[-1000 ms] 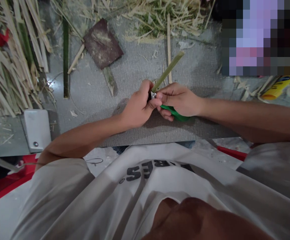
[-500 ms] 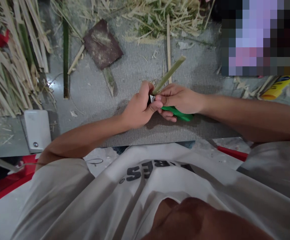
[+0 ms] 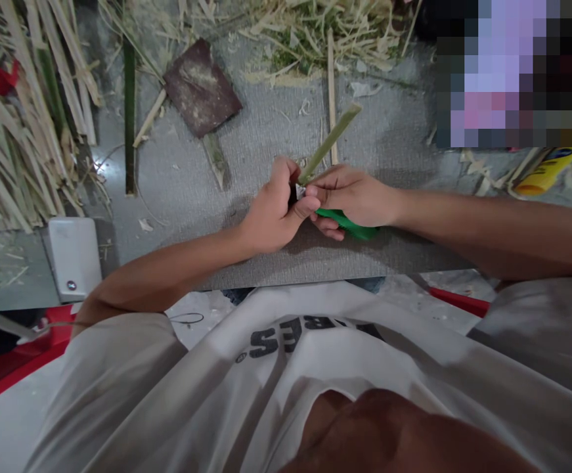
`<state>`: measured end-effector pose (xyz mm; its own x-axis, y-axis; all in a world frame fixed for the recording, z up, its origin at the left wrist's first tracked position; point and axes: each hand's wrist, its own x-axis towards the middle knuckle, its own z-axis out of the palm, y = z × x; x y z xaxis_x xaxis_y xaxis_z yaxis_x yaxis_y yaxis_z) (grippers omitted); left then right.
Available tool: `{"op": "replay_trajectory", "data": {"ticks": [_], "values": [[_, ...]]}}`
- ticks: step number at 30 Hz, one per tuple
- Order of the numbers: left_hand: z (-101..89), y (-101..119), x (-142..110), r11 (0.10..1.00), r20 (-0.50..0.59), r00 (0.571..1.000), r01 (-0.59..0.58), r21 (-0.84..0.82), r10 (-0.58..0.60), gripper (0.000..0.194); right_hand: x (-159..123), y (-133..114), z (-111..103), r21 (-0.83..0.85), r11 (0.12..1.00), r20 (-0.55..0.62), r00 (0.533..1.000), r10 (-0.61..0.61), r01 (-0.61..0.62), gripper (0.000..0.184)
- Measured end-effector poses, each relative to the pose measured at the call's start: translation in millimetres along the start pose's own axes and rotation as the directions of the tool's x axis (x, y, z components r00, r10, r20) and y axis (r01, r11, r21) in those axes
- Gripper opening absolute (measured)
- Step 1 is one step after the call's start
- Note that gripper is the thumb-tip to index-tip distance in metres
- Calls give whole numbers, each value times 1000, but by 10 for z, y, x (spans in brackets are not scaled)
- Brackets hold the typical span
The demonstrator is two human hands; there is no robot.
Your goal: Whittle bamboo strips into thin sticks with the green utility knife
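Tabletop (image 3: pixel 266 135): beneath both hands. Left hand (image 3: pixel 270 213): closed on strip's lower end, partly hidden. Right hand (image 3: pixel 364 197): wrapped around handle. Strip (image 3: pixel 331 141): slants up and away from between the hands; could twist if left grip is loose. Green handle (image 3: pixel 357 227): under right palm. Metal piece (image 3: pixel 301 191): between hands, apparently a blade; excess pressure could slip it into left thumb.

Vs half a second ago, I see the held green strip's (image 3: pixel 332 143) free end slightly left and nearer the desk's (image 3: pixel 266 266) far edge. Green handle (image 3: pixel 352 225) in my right hand (image 3: pixel 357 196): tiny shift left.
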<state>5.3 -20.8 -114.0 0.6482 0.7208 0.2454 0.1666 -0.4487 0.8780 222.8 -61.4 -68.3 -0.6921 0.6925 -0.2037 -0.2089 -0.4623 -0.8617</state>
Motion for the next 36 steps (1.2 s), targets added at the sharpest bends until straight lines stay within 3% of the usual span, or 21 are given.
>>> {"op": "replay_trajectory", "data": {"ticks": [3, 6, 11, 14, 17, 20, 24, 32, 36], "values": [[-3, 36, -4, 1000, 12, 1000, -12, -14, 12, 66, 3, -67, -44, 18, 997, 62, 995, 76, -78, 60], [-4, 57, -18, 1000, 13, 1000, -8, -25, 8, 64, 5, -82, -33, 19, 997, 31, 997, 74, -75, 61], [4, 30, -41, 999, 5, 999, 48, -11, -48, 63, 3, 13, 62, -39, 998, -100, 993, -57, 53, 62], [11, -16, -31, 999, -31, 999, -24, -23, 24, 60, -1, 56, 80, -54, 990, -143, 980, -137, 130, 63], [7, -20, -16, 995, -19, 996, -92, -34, 91, 60, -10, 33, 38, -22, 999, -69, 996, -49, 47, 61], [-3, 22, -20, 998, 19, 998, -68, -7, 68, 60, -13, -17, -22, 21, 997, 27, 997, 72, -73, 59], [-1, 61, -55, 1000, 16, 1000, -26, 2, 26, 63, 3, -31, -39, 53, 993, 19, 994, 108, -109, 59], [21, 21, -62, 999, -51, 998, -38, -28, 36, 64, 4, 68, 103, -62, 989, -164, 976, -146, 138, 62], [-9, 37, -22, 1000, -4, 1000, -15, -5, 15, 62, -10, 0, 41, 13, 1000, -34, 999, 0, 0, 62]]}}
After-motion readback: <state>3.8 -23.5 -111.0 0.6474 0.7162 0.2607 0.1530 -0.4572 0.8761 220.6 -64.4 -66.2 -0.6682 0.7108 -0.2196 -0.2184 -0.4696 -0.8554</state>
